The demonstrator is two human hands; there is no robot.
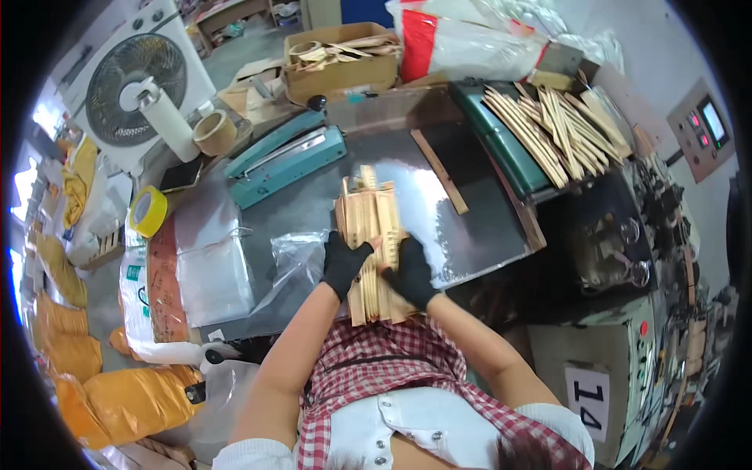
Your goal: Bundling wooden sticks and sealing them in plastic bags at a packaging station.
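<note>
Black-gloved left hand (343, 265), black-gloved right hand (413, 274), both clamped around flat pale wooden slats (365, 222), clear crumpled plastic (296, 254) beside left hand

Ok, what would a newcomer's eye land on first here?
Probably the bundle of wooden strips at the centre, held between the black-gloved left hand and right hand. Next, the teal sealer beyond it to the left, and the heap of wooden sticks at upper right.
</note>
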